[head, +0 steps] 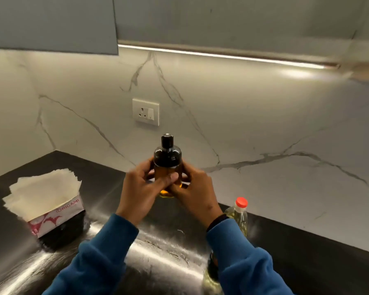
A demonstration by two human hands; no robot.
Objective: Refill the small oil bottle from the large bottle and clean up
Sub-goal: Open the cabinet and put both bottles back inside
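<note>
1. Above the counter [51, 260] middle, the small bottle [167, 165] is held upright, capped, gripped by curled fingers of the left hand [139, 188] and right hand [195, 190].
2. Near the counter's back edge, right of the hands, the large bottle [240, 213] is stood, red-capped.

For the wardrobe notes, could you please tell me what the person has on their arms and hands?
Both arms wear long blue sleeves of a soft, fleece-like fabric, the left sleeve and the right sleeve ending at the wrists. A dark band circles the right wrist at the cuff. The left hand and right hand are bare, with no gloves; no rings show.
</note>
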